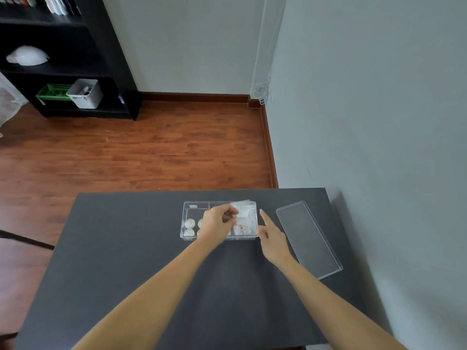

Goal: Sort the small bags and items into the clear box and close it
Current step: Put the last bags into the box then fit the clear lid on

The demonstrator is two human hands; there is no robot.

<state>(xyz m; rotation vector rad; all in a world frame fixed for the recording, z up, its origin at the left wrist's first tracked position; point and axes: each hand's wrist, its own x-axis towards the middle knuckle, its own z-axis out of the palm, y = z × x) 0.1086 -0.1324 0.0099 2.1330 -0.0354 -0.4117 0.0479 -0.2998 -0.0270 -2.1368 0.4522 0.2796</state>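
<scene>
A: Where is the clear box (188,218)?
B: On the dark desk (126,248), toward its far edge, at about twelve o'clock from the person. It is open, and its lid (309,238) lies flat on the desk at three o'clock from the box, just beside it and apart from it.

A: What is inside?
B: Small round white items (190,223) sit in the left compartment. The right compartment holds small clear bags with red specks (243,227); what they contain is too small to tell.

A: And the left hand (217,224)?
B: It is over the middle of the box, fingers (233,212) pinched shut on a small clear bag (243,207) that sticks up at the far right corner, around one o'clock from the hand.

A: The right hand (274,241)?
B: Just beside the box's right wall, at its three o'clock. Its index finger is stretched out toward twelve o'clock, the other fingers loosely curled, holding nothing.
</scene>
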